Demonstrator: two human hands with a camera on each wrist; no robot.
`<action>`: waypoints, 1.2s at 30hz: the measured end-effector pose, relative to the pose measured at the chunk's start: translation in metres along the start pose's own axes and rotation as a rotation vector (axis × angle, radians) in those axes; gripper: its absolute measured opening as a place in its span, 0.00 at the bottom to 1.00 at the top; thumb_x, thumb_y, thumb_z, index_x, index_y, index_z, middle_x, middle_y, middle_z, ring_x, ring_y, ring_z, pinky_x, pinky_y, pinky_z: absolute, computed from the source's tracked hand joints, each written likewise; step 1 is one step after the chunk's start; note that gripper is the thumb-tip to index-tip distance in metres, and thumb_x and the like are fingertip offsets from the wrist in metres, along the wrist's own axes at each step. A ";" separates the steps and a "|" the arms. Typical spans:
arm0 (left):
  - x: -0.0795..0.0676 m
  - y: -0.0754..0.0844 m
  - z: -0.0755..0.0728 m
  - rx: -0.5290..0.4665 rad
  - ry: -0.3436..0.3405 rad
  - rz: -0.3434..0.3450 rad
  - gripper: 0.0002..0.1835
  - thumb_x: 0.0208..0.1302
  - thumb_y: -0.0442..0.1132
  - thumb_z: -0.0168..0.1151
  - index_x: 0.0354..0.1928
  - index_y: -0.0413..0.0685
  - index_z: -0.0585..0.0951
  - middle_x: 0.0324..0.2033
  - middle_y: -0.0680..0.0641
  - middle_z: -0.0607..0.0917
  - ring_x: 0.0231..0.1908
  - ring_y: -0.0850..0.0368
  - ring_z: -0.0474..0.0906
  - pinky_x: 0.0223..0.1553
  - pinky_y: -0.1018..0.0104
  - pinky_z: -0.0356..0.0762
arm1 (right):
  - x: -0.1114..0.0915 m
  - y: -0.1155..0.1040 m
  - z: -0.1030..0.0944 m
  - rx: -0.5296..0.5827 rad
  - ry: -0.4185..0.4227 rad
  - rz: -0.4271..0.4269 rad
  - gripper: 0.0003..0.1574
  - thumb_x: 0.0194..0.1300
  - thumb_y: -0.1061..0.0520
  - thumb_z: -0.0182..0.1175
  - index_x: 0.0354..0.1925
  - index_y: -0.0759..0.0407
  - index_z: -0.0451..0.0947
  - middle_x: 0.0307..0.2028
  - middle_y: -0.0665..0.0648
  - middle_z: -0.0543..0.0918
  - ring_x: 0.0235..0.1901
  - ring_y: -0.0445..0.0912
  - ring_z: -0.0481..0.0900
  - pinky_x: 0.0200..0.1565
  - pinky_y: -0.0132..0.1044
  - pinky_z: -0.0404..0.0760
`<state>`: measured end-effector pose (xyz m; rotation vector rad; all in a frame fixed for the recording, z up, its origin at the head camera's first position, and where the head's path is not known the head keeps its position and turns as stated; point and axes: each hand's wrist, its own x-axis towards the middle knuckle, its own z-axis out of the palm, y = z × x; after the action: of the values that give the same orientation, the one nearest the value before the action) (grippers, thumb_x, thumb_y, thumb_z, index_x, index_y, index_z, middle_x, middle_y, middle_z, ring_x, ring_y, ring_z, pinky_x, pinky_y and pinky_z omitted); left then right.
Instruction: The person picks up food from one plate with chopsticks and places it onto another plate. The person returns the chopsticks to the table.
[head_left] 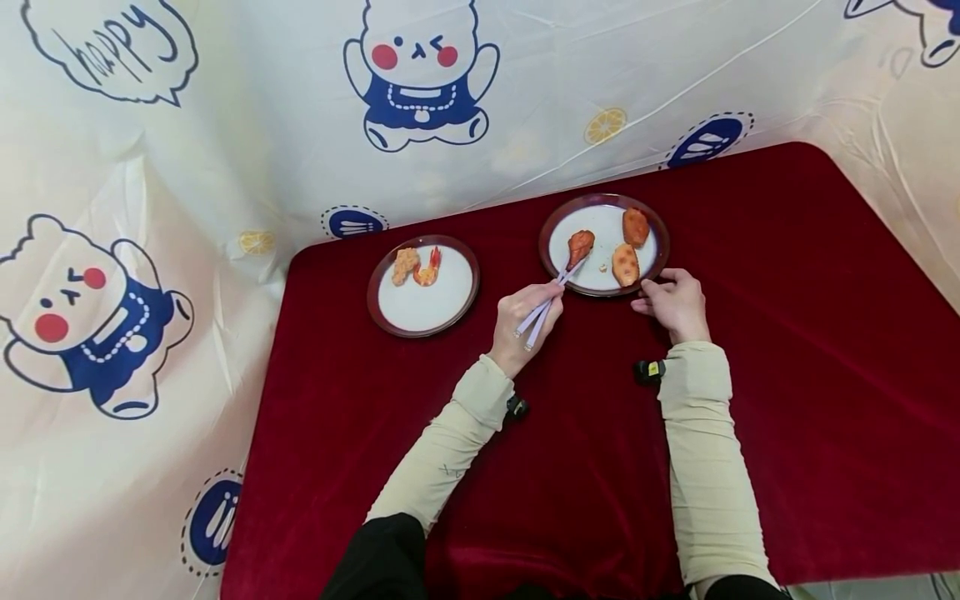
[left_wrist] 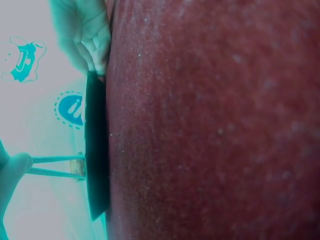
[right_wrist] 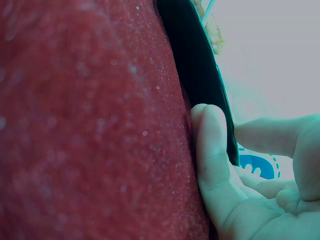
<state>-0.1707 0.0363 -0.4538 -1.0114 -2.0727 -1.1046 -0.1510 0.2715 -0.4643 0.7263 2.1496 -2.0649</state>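
Note:
My left hand [head_left: 527, 321] grips a pair of pale lilac chopsticks [head_left: 542, 309]. Their tips meet a small brown drumstick [head_left: 581, 247] over the left part of a white, brown-rimmed plate [head_left: 592, 217]. Two browned, oval food pieces, one [head_left: 635, 227] behind the other [head_left: 626, 265], lie on this plate's right side. At the plate's front right, my right hand [head_left: 675, 305] pinches the edge; its thumb [right_wrist: 267, 136] is at the rim and a fingertip [right_wrist: 212, 122] lies against the outer wall. In the left wrist view the plate's side hides most of the food.
A second brown-rimmed plate [head_left: 427, 310] stands to the left, bearing a shrimp [head_left: 427, 268] and a crumbly fried piece [head_left: 406, 265]. Both plates are on a dark red cloth [head_left: 585, 467]. A printed white curtain [head_left: 285, 125] hangs along the back and left edges.

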 end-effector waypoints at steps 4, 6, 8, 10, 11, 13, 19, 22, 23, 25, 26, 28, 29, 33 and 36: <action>-0.001 0.000 -0.002 -0.005 -0.006 -0.002 0.08 0.56 0.27 0.63 0.37 0.35 0.87 0.35 0.39 0.89 0.37 0.53 0.87 0.41 0.69 0.84 | 0.000 0.000 0.000 -0.004 0.002 0.000 0.35 0.71 0.59 0.51 0.70 0.70 0.53 0.28 0.50 0.79 0.20 0.35 0.84 0.33 0.29 0.85; -0.002 0.000 -0.002 -0.005 -0.005 0.000 0.08 0.56 0.27 0.63 0.37 0.35 0.87 0.35 0.39 0.89 0.37 0.52 0.87 0.41 0.68 0.85 | 0.000 0.001 0.000 -0.005 0.005 0.000 0.34 0.71 0.59 0.51 0.70 0.70 0.54 0.28 0.51 0.79 0.20 0.35 0.84 0.33 0.29 0.85; -0.003 0.000 -0.004 -0.008 -0.002 0.001 0.08 0.56 0.27 0.63 0.37 0.35 0.87 0.35 0.39 0.89 0.37 0.52 0.87 0.41 0.69 0.85 | 0.000 0.001 0.000 -0.006 0.001 -0.002 0.35 0.71 0.59 0.51 0.70 0.70 0.54 0.28 0.50 0.79 0.21 0.36 0.84 0.33 0.29 0.86; -0.003 0.001 -0.005 -0.005 0.002 0.000 0.08 0.56 0.27 0.63 0.37 0.35 0.87 0.35 0.39 0.89 0.37 0.52 0.87 0.41 0.69 0.84 | 0.000 0.001 0.000 -0.007 -0.003 -0.005 0.35 0.71 0.59 0.51 0.70 0.70 0.53 0.27 0.49 0.80 0.21 0.36 0.84 0.33 0.29 0.85; -0.003 0.002 -0.006 -0.002 0.004 0.002 0.08 0.56 0.27 0.63 0.37 0.35 0.87 0.35 0.39 0.89 0.37 0.52 0.87 0.41 0.70 0.84 | 0.000 0.001 0.001 -0.006 -0.005 -0.007 0.35 0.71 0.59 0.51 0.70 0.70 0.53 0.26 0.49 0.80 0.21 0.36 0.84 0.33 0.29 0.85; -0.003 0.003 -0.009 0.008 0.013 0.006 0.08 0.56 0.26 0.63 0.37 0.35 0.87 0.34 0.38 0.89 0.37 0.52 0.87 0.40 0.69 0.85 | 0.000 0.001 0.000 -0.007 -0.011 -0.009 0.35 0.71 0.59 0.51 0.70 0.70 0.53 0.25 0.48 0.80 0.21 0.36 0.84 0.33 0.29 0.85; -0.006 0.006 -0.019 0.019 0.043 0.008 0.08 0.54 0.25 0.63 0.35 0.34 0.87 0.33 0.38 0.89 0.36 0.51 0.88 0.41 0.69 0.85 | -0.001 0.000 0.001 0.003 -0.013 0.008 0.36 0.71 0.59 0.51 0.71 0.69 0.51 0.28 0.50 0.79 0.22 0.36 0.84 0.33 0.29 0.86; -0.009 0.005 -0.027 0.014 0.060 -0.003 0.08 0.53 0.25 0.64 0.35 0.34 0.87 0.33 0.37 0.89 0.36 0.50 0.88 0.41 0.69 0.85 | -0.001 0.000 0.000 -0.002 -0.010 0.015 0.36 0.72 0.59 0.51 0.71 0.69 0.51 0.29 0.51 0.79 0.22 0.36 0.84 0.34 0.29 0.86; -0.010 0.005 -0.030 0.017 0.068 -0.004 0.08 0.53 0.24 0.64 0.35 0.33 0.88 0.33 0.37 0.89 0.36 0.50 0.88 0.41 0.69 0.85 | -0.001 0.000 0.001 0.000 -0.010 0.017 0.37 0.71 0.59 0.51 0.71 0.69 0.51 0.29 0.51 0.79 0.22 0.36 0.84 0.34 0.29 0.86; -0.013 0.004 -0.038 0.029 0.087 -0.007 0.07 0.53 0.24 0.64 0.34 0.34 0.88 0.33 0.37 0.89 0.36 0.50 0.88 0.40 0.68 0.85 | -0.001 0.000 0.001 0.001 -0.011 0.020 0.37 0.71 0.58 0.51 0.72 0.69 0.50 0.29 0.51 0.79 0.22 0.36 0.84 0.34 0.29 0.86; -0.015 0.003 -0.042 0.038 0.097 -0.005 0.07 0.53 0.24 0.64 0.34 0.34 0.88 0.33 0.37 0.89 0.36 0.50 0.88 0.40 0.68 0.85 | 0.000 0.000 0.001 0.006 -0.011 0.022 0.37 0.71 0.59 0.51 0.72 0.69 0.50 0.29 0.51 0.79 0.22 0.36 0.84 0.34 0.29 0.86; -0.018 0.002 -0.051 0.059 0.117 -0.002 0.07 0.52 0.24 0.65 0.34 0.34 0.88 0.32 0.38 0.89 0.35 0.49 0.88 0.39 0.66 0.85 | 0.000 0.000 0.002 0.014 -0.013 0.025 0.37 0.71 0.59 0.51 0.72 0.69 0.50 0.28 0.50 0.79 0.21 0.36 0.84 0.33 0.29 0.85; -0.020 0.001 -0.056 0.069 0.126 -0.001 0.07 0.52 0.24 0.65 0.33 0.34 0.88 0.32 0.38 0.89 0.35 0.49 0.88 0.38 0.65 0.86 | 0.000 0.000 0.002 0.020 -0.012 0.025 0.38 0.71 0.59 0.51 0.72 0.69 0.50 0.27 0.50 0.79 0.21 0.36 0.84 0.33 0.29 0.85; -0.029 -0.004 -0.075 0.093 0.162 -0.013 0.07 0.51 0.23 0.65 0.33 0.34 0.88 0.32 0.37 0.89 0.34 0.47 0.88 0.37 0.60 0.86 | 0.000 0.001 0.001 0.047 -0.014 0.024 0.38 0.71 0.60 0.51 0.71 0.70 0.49 0.26 0.49 0.79 0.20 0.37 0.84 0.32 0.28 0.85; -0.034 -0.008 -0.089 0.105 0.187 -0.025 0.08 0.51 0.22 0.65 0.33 0.33 0.87 0.32 0.36 0.88 0.34 0.46 0.87 0.37 0.57 0.86 | 0.000 0.001 0.002 0.066 -0.013 0.023 0.38 0.70 0.61 0.52 0.71 0.71 0.49 0.24 0.49 0.79 0.20 0.37 0.84 0.31 0.28 0.85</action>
<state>-0.1462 -0.0552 -0.4392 -0.8022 -1.9757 -1.0485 -0.1509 0.2700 -0.4652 0.7382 2.0652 -2.1323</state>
